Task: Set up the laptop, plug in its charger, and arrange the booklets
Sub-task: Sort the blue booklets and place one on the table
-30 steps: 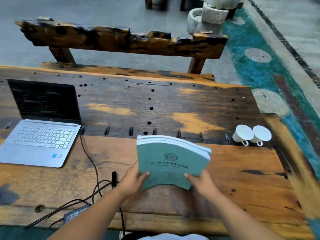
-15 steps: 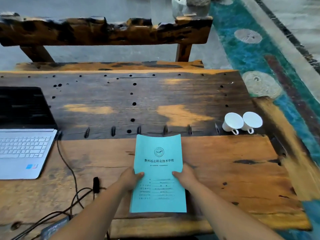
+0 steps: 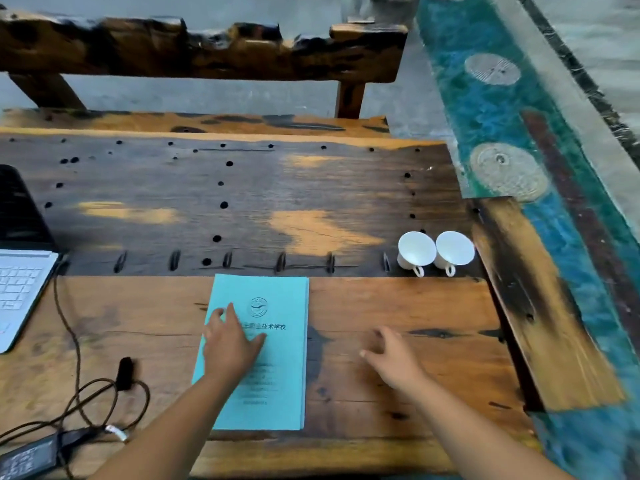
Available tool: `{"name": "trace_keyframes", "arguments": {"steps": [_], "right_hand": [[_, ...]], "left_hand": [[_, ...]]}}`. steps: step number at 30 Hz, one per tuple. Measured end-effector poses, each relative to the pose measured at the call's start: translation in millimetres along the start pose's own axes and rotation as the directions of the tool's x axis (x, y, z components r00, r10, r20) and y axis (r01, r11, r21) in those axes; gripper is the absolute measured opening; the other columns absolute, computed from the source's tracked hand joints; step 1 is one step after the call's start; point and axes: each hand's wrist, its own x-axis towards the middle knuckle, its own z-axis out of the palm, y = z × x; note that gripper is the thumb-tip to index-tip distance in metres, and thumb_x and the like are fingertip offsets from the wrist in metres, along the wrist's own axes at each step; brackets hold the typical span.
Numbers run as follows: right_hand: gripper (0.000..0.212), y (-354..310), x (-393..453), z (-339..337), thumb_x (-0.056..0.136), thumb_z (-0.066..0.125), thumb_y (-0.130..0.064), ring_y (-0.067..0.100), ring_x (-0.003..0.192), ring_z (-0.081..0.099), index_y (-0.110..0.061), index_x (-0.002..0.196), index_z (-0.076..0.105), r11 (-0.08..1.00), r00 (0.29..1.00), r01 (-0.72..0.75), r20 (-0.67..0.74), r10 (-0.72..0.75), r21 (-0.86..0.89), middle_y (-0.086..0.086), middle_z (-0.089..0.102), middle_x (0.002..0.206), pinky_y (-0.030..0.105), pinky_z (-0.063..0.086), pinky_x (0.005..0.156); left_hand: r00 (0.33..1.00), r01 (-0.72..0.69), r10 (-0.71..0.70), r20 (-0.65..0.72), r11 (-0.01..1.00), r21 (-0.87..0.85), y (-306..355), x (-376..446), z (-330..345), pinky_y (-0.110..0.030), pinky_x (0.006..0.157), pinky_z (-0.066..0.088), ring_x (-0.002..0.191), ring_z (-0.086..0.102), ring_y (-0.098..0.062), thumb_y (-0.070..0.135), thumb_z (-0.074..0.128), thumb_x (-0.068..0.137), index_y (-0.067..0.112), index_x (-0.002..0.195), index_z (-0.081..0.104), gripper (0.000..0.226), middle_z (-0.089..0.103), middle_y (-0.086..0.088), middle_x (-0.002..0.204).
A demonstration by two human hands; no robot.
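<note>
A stack of light blue booklets [image 3: 277,358] lies flat on the wooden table [image 3: 398,299], near the front edge. My left hand [image 3: 230,344] rests palm down on the top cover, fingers spread. My right hand [image 3: 393,358] hovers over bare wood to the right of the stack, fingers apart and holding nothing. The open silver laptop [image 3: 17,285] stands at the left edge, partly cut off. Its charger cable [image 3: 69,327] runs from the laptop's right side down to the black power brick [image 3: 27,455] at the lower left.
Two white cups [image 3: 434,252] lie on their sides at the table's right. A rough wooden bench [image 3: 207,53] stands behind the table. A raised plank [image 3: 540,306] borders the right side, with a teal painted floor strip [image 3: 485,109] beyond.
The booklets went from being held up on edge in both hands to lying flat on the table. My right hand has let go and moved off to the right; my left hand slid onto the cover.
</note>
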Motion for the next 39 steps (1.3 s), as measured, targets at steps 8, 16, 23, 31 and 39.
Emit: {"name": "trace_keyframes", "arguments": {"steps": [8,16,23,31,39], "right_hand": [[0.068,31.4,46.1,-152.8,0.075,0.077,-0.042,0.033,0.123,0.048,-0.018,0.133,0.05,0.951,0.881,0.046,-0.436,-0.182,-0.306,0.007,0.051,0.136,0.046,0.041,0.102],[0.106,43.5,127.3,-212.6,0.07,0.082,-0.045,0.038,0.147,0.013,-0.025,0.153,0.019,0.93,0.972,-0.03,-0.226,-0.057,-0.366,0.011,0.008,0.163,0.049,0.025,0.116],[0.093,48.2,170.3,-213.6,0.065,0.085,-0.04,0.034,0.127,0.048,-0.014,0.14,0.036,0.875,0.985,0.02,-0.138,-0.099,-0.483,0.007,0.043,0.144,0.045,0.048,0.097],[0.067,50.8,169.7,-209.4,0.059,0.086,-0.04,0.032,0.104,0.058,-0.014,0.111,0.053,0.851,0.972,0.051,-0.168,-0.161,-0.523,0.007,0.055,0.116,0.035,0.043,0.073],[0.074,71.8,93.3,-168.6,0.056,0.086,-0.043,0.031,0.104,0.059,-0.016,0.116,0.053,0.844,0.982,0.076,-0.106,-0.154,-0.53,0.005,0.056,0.116,0.042,0.052,0.083]], "left_hand": [[0.829,-0.527,0.542,0.142,0.84,-0.129,225.1,-19.0,35.1,-0.047,0.114,0.033,0.14,0.029,-0.03,0.057,0.064,0.081,0.018,0.149,0.026,0.087,0.03,-0.007,0.154],[0.791,-0.576,0.547,0.275,0.817,0.034,337.4,22.5,81.1,-0.051,0.111,0.034,0.143,0.023,-0.036,0.052,0.077,0.074,0.014,0.146,0.029,0.095,0.019,-0.014,0.158],[0.764,-0.59,0.521,0.38,0.803,0.084,349.0,53.2,122.6,-0.042,0.114,0.033,0.146,0.024,-0.031,0.04,0.083,0.072,0.002,0.151,0.014,0.112,0.018,-0.013,0.16],[0.733,-0.662,0.613,0.295,0.742,0.103,339.1,53.8,126.3,-0.036,0.075,0.043,0.112,0.055,-0.031,0.033,0.083,0.067,0.006,0.123,0.045,0.073,0.052,-0.012,0.128],[0.715,-0.679,0.624,0.314,0.726,0.104,286.4,-2.3,129.9,-0.035,0.075,0.042,0.113,0.057,-0.03,0.037,0.082,0.066,0.01,0.125,0.045,0.075,0.054,-0.01,0.127]]}}
